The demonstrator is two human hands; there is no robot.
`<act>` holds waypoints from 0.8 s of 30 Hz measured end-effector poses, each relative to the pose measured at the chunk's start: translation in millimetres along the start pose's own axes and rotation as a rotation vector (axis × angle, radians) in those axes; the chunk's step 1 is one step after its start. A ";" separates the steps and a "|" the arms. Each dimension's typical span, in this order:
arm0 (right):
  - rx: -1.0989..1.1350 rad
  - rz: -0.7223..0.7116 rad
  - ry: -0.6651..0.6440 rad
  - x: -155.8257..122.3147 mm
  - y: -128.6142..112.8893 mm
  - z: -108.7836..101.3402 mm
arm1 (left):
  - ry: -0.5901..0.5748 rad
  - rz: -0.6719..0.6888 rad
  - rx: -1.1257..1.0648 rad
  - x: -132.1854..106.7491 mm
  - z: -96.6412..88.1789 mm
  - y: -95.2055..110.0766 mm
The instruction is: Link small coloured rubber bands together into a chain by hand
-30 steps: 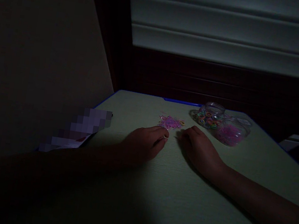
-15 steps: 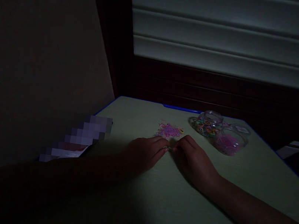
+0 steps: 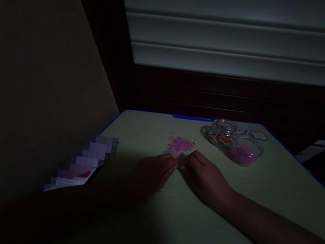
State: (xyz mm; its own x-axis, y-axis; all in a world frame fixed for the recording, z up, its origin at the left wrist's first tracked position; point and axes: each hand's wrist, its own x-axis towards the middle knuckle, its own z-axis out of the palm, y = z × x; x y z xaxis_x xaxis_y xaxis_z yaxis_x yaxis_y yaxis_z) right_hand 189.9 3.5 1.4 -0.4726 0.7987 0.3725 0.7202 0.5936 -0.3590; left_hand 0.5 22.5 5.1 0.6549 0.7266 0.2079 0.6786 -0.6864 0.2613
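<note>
Dim green table (image 3: 194, 233), left hand (image 3: 150, 174), right hand (image 3: 204, 178) curled, grip unclear, bands (image 3: 180, 145) near, blind (image 3: 239, 35) behind

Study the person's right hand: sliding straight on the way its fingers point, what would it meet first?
Probably the left hand, whose fingertips lie almost against those of the right hand; the dim picture hides whether they already touch. Slightly farther off lies the pile of pink bands.
</note>
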 end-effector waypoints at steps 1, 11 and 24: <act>0.020 0.001 0.002 0.2 -0.1 -0.3 | -0.005 -0.013 -0.015 0.1 -0.7 0.2; 0.201 0.077 0.055 3.3 1.1 -2.5 | 0.045 -0.106 -0.073 -0.2 -0.6 -0.6; 0.234 0.093 0.014 3.0 1.3 -4.1 | 0.016 -0.092 -0.085 -1.3 -0.1 -1.9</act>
State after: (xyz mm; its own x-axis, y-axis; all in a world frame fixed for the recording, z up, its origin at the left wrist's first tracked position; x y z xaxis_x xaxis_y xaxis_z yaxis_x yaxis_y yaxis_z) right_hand 191.5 6.3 5.5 -0.4012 0.8506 0.3398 0.6226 0.5253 -0.5800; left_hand -1.6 22.9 4.4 0.5855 0.7871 0.1941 0.7045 -0.6125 0.3586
